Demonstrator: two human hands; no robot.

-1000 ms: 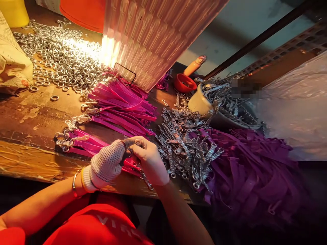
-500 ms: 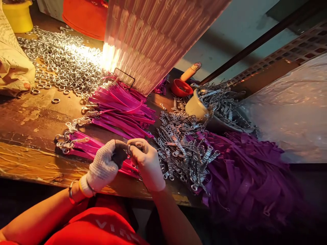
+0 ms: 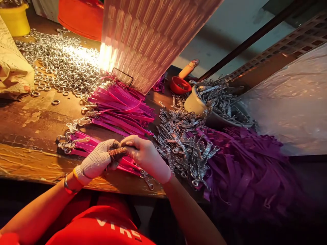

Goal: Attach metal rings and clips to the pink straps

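Note:
My left hand (image 3: 100, 158), in a knitted white glove with brown fingertips, is closed and pinching at the front edge of the table. My right hand (image 3: 145, 154), in a thin pale glove, has its fingertips pressed against the left ones. Whatever sits between the fingers is hidden. Beneath both hands lies a small bundle of magenta straps (image 3: 83, 144) with metal rings at its left end. A short chain (image 3: 148, 180) sticks out below my right hand; I cannot tell if it is held.
Loose metal rings (image 3: 61, 64) cover the back left. A larger bundle of magenta straps (image 3: 120, 109) lies behind my hands. To the right are a heap of short chains (image 3: 176, 139), purple straps (image 3: 245, 170), a tipped tub (image 3: 195, 103) and a red bowl (image 3: 180, 85). A corrugated sheet (image 3: 150, 37) stands behind.
My hands have shifted slightly left and the right fingers have turned over the left fingertips. The ring seen between them before is now hidden. A short chain now shows below my right hand.

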